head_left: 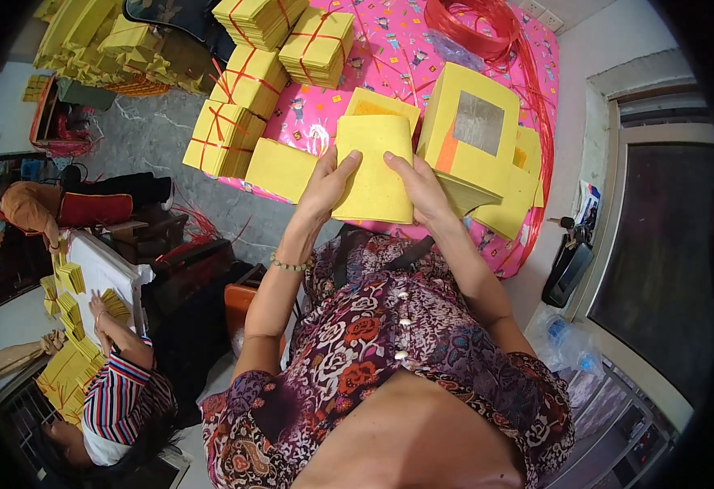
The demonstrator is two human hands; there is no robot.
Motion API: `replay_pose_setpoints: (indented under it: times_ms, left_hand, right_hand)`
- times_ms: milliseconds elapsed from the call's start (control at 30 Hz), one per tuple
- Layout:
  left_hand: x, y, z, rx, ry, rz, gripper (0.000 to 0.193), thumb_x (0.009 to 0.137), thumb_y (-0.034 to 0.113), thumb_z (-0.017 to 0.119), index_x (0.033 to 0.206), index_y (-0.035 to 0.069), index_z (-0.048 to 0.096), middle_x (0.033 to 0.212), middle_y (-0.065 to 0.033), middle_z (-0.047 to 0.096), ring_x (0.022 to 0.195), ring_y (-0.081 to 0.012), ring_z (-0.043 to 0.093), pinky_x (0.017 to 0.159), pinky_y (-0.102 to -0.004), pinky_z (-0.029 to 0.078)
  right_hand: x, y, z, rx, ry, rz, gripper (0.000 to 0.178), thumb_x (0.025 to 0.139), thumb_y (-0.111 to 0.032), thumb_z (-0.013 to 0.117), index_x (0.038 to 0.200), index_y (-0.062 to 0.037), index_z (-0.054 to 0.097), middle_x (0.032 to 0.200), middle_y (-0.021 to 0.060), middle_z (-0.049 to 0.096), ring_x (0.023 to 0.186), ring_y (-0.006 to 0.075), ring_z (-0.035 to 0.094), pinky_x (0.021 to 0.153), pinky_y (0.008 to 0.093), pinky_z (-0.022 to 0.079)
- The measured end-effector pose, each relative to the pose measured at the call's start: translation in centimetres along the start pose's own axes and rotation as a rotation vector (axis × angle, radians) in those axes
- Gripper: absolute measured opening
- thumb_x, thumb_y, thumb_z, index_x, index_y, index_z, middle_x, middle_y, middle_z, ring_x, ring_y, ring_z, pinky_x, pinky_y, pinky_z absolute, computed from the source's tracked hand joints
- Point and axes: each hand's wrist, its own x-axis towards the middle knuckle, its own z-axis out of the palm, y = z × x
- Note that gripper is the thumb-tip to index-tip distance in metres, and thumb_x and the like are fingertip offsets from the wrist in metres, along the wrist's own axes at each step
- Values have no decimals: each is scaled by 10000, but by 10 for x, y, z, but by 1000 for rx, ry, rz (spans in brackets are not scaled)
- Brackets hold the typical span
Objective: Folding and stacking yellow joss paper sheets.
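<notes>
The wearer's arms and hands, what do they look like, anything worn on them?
Both forearms are bare. The left hand has a thin bracelet of small pale green beads at the wrist. The right hand shows nothing worn. Short sleeves of a dark floral-patterned top in purple, red and white cover the upper arms.

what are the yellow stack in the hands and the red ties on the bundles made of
Yellow stack, held by the left hand and right hand: looks like thin matte paper, its edges layered and bending slightly. Red ties on the tied bundles: probably thin plastic strip, flat, narrow and a little glossy.
</notes>
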Motion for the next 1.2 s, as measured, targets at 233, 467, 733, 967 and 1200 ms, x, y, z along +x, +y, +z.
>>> replay_pose_setpoints:
  times_ms: [233, 467, 733, 967, 1200]
  left_hand:
    - [4, -8, -1, 13, -8, 56, 378, 962, 177, 509, 1277, -20, 436, 1125, -93, 602, 961, -136, 606, 799, -256, 500]
    - [-5, -12, 19, 54, 69, 271, 408, 967, 136, 487, 1328, -13, 368, 1210, -115, 546, 1082, -151, 536, 911, -293, 440]
    - [-13, -16, 29, -17, 44, 478, 427, 951, 79, 508, 1337, -12, 350, 1210, -114, 534, 1102, -158, 521, 921, -290, 433]
    - [-19, -14, 28, 36, 8, 508, 441, 941, 76, 525, 1339, -13, 357, 1210, -113, 539, 1099, -156, 525, 923, -290, 433]
    - [-26, -11, 26, 137, 50, 468, 395, 930, 87, 548, 1291, -11, 419, 1180, -99, 559, 1075, -153, 540, 917, -296, 436]
  right_hand:
    - [-3, 2, 3, -63, 7, -155, 380, 922, -181, 570, 1226, 31, 489, 1087, 99, 612, 959, 134, 598, 820, 282, 496]
    - [-9, 1, 6, -200, 49, -346, 383, 902, -152, 600, 1229, 14, 491, 1082, 81, 613, 939, 121, 590, 815, 268, 488]
    - [-21, -12, 7, -200, -7, -313, 367, 897, -179, 620, 1193, 17, 527, 1059, 77, 629, 920, 114, 602, 794, 265, 498]
    - [-27, -22, 6, -135, -59, -305, 344, 929, -204, 589, 1184, 21, 535, 1059, 74, 630, 907, 100, 600, 784, 247, 496]
    - [-30, -21, 6, -221, -51, -390, 301, 924, -180, 599, 1159, 5, 565, 1030, 58, 645, 901, 100, 601, 783, 252, 495]
